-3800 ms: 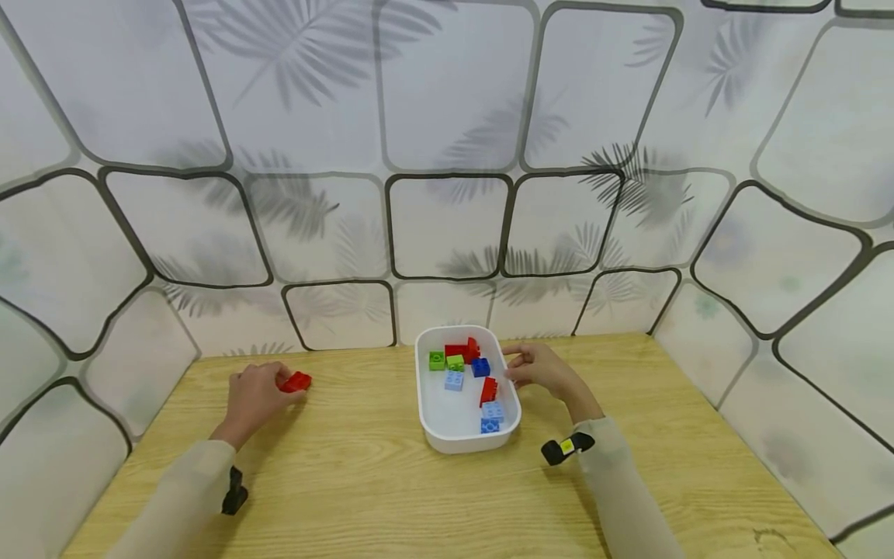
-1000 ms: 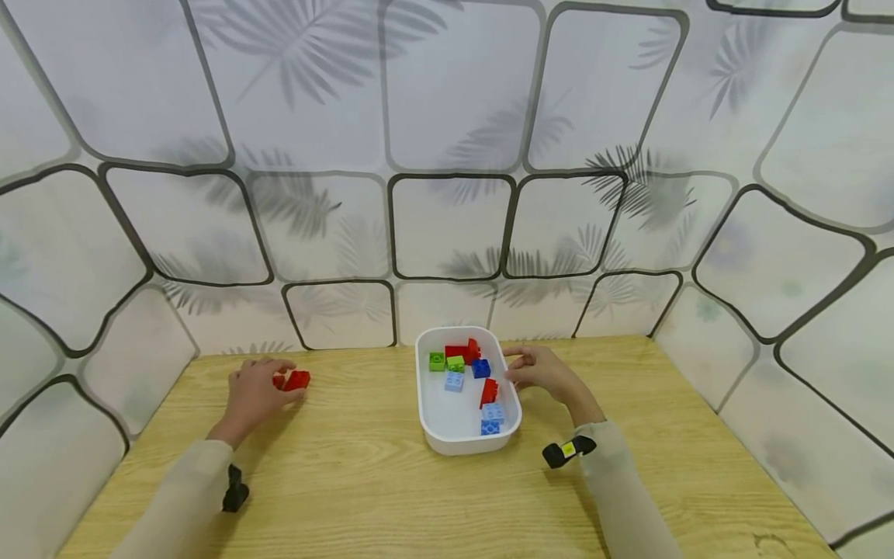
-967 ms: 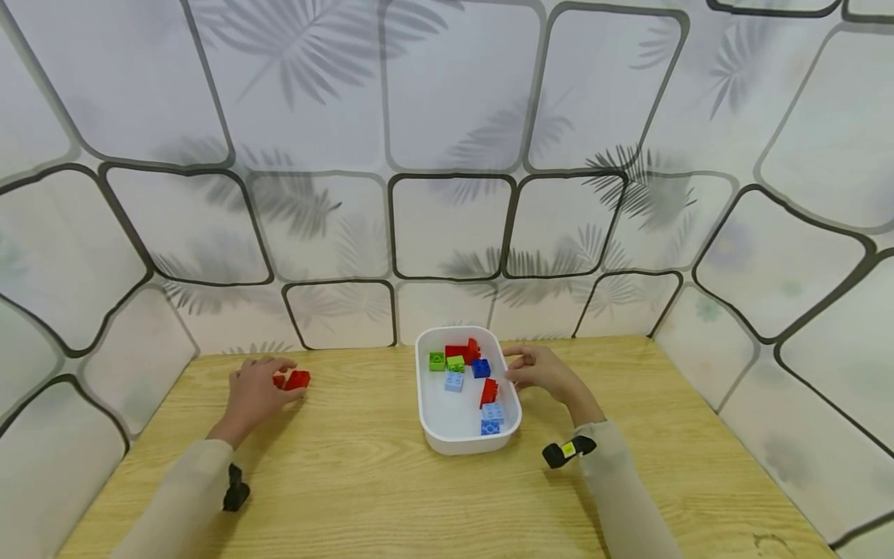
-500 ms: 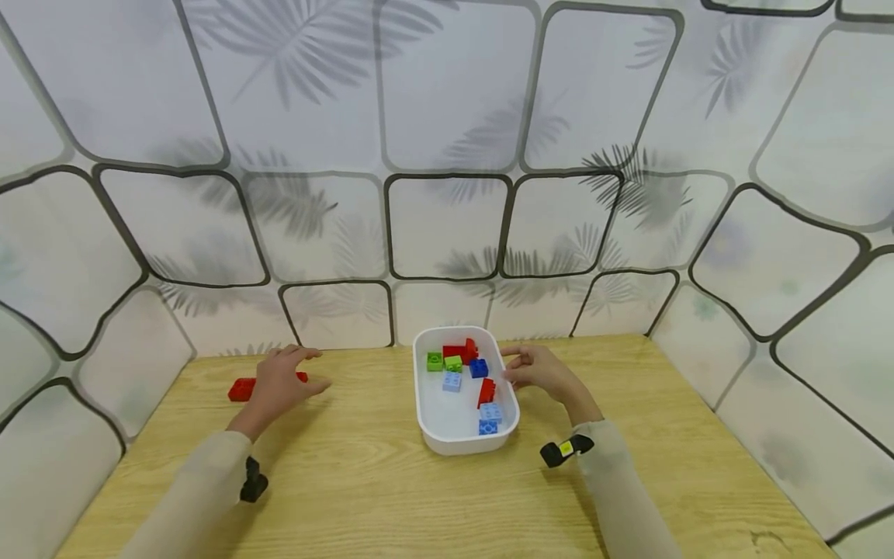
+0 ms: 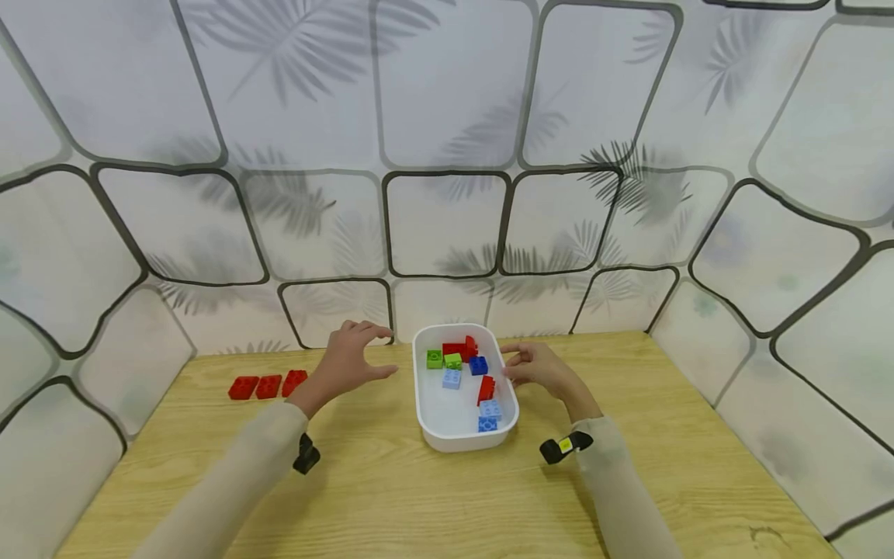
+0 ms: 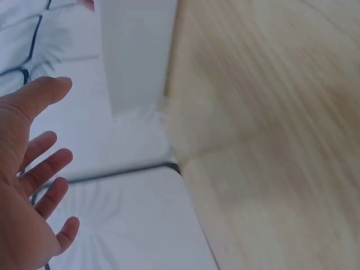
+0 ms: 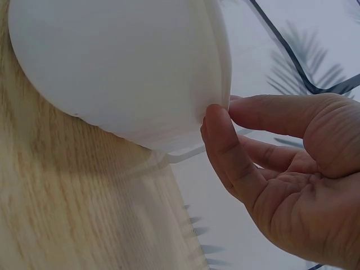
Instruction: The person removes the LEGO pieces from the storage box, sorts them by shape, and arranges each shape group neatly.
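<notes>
My left hand [image 5: 349, 361] hovers just left of the white plastic tub [image 5: 463, 442], thumb and fingers spread apart with nothing between them. In the left wrist view the open hand [image 6: 34, 185] shows beside the tub's wall [image 6: 138, 56]. The thumb and fingertips of my right hand [image 5: 541, 369] hold the tub's right rim, as the right wrist view also shows. Inside the tub lie toy building bricks: a green brick [image 5: 434, 359], a lime brick [image 5: 453, 362], a dark blue brick [image 5: 478, 365], several light blue ones and red pieces, including a red brick [image 5: 486, 390].
Left of the tub, a row of red bricks stands on the wooden table [image 5: 391, 497]: a left one [image 5: 243, 387], a middle one [image 5: 268, 386] and a right one [image 5: 294, 381] partly behind my left wrist. A patterned wall covering [image 5: 447, 225] rises behind the table.
My left hand has let go of the red brick at the row's right end and moved right toward the tub, uncovering the row. My right hand and the tub have stayed in place.
</notes>
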The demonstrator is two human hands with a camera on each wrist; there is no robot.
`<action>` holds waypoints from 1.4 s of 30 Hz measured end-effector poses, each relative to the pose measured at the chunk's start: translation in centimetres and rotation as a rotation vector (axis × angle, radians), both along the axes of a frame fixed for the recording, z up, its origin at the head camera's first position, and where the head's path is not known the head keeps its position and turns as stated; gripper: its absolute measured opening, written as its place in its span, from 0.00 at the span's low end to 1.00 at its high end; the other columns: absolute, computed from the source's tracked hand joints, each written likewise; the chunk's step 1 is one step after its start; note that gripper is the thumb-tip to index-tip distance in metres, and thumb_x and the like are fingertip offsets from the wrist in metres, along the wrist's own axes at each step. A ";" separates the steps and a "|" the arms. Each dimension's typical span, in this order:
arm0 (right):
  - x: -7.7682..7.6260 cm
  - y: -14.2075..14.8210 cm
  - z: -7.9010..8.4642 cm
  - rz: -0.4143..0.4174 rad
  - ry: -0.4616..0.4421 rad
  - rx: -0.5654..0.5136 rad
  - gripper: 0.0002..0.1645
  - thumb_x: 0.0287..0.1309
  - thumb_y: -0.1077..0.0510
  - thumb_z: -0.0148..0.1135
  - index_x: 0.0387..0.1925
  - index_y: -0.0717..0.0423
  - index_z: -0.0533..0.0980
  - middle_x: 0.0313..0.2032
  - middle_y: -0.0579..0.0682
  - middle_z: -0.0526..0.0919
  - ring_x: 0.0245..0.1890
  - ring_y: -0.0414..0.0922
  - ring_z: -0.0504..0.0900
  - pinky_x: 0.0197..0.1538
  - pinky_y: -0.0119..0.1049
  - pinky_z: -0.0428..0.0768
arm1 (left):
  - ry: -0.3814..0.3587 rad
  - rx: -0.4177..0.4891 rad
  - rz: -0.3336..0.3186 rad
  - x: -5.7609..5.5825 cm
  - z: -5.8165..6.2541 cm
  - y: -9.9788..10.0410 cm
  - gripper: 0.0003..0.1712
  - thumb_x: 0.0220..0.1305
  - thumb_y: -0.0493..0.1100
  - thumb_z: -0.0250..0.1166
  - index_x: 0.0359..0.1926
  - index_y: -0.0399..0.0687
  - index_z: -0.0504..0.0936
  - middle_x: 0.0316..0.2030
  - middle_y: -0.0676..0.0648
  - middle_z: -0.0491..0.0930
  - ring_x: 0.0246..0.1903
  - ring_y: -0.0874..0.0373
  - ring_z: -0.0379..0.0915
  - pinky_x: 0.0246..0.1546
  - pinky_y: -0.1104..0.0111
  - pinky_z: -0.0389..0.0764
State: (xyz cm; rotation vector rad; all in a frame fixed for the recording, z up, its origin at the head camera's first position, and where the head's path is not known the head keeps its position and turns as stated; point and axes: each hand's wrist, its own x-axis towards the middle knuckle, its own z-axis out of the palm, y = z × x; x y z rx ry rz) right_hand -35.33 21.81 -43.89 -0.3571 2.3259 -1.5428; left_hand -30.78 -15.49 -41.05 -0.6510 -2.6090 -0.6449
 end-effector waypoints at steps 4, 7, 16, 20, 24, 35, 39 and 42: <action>0.1 -0.1 0.1 -0.001 -0.004 -0.003 0.32 0.64 0.66 0.65 0.68 0.67 0.69 0.39 0.54 0.82 0.33 0.42 0.82 0.47 0.45 0.87 | -0.037 -0.058 -0.071 -0.4 0.8 2.8 0.34 0.51 0.52 0.81 0.58 0.48 0.83 0.50 0.45 0.84 0.47 0.47 0.70 0.48 0.47 0.70; 0.0 -0.2 0.1 -0.012 -0.012 0.001 0.31 0.64 0.66 0.65 0.68 0.66 0.70 0.39 0.54 0.81 0.34 0.43 0.82 0.48 0.47 0.86 | -0.092 -0.120 -0.111 -0.6 1.3 4.8 0.35 0.51 0.55 0.80 0.60 0.51 0.82 0.52 0.47 0.83 0.48 0.50 0.69 0.50 0.50 0.70; 0.1 -0.2 0.1 -0.013 -0.008 0.009 0.31 0.64 0.66 0.64 0.68 0.66 0.70 0.39 0.54 0.81 0.34 0.43 0.82 0.48 0.47 0.86 | -0.247 -0.237 -0.198 -1.3 1.6 9.5 0.37 0.53 0.58 0.78 0.63 0.53 0.81 0.62 0.48 0.79 0.55 0.49 0.67 0.59 0.48 0.68; 0.1 -0.1 0.1 0.004 -0.004 -0.006 0.32 0.65 0.66 0.64 0.68 0.67 0.69 0.38 0.53 0.82 0.34 0.42 0.83 0.48 0.47 0.86 | -0.261 -0.287 -0.240 -1.5 1.6 11.0 0.38 0.54 0.58 0.77 0.65 0.52 0.80 0.65 0.47 0.78 0.60 0.47 0.66 0.64 0.44 0.65; 0.2 -0.1 0.1 0.026 0.004 -0.039 0.32 0.65 0.67 0.63 0.68 0.69 0.68 0.37 0.52 0.82 0.33 0.41 0.83 0.46 0.46 0.87 | -0.244 -0.325 -0.275 -1.7 1.3 12.1 0.38 0.55 0.58 0.76 0.64 0.51 0.80 0.64 0.47 0.78 0.63 0.47 0.65 0.65 0.43 0.65; 0.1 0.0 0.0 0.027 0.011 -0.035 0.32 0.65 0.66 0.63 0.69 0.69 0.68 0.37 0.53 0.82 0.33 0.41 0.83 0.47 0.49 0.86 | -0.238 -0.445 -0.274 -2.2 1.3 14.4 0.37 0.57 0.60 0.74 0.66 0.53 0.78 0.66 0.50 0.76 0.63 0.50 0.63 0.66 0.46 0.65; 0.1 0.1 0.0 0.031 0.012 -0.030 0.32 0.65 0.66 0.63 0.69 0.68 0.68 0.38 0.54 0.82 0.34 0.41 0.83 0.47 0.49 0.86 | -0.228 -0.506 -0.266 -2.3 1.2 15.0 0.37 0.58 0.60 0.74 0.66 0.54 0.79 0.64 0.51 0.77 0.63 0.50 0.64 0.65 0.47 0.66; 0.1 0.1 -0.1 0.028 0.010 -0.029 0.32 0.65 0.67 0.63 0.69 0.68 0.68 0.38 0.54 0.82 0.34 0.42 0.83 0.47 0.49 0.86 | -0.245 -0.536 -0.262 -2.3 1.1 15.3 0.37 0.59 0.60 0.74 0.67 0.55 0.78 0.65 0.51 0.77 0.64 0.50 0.64 0.67 0.47 0.65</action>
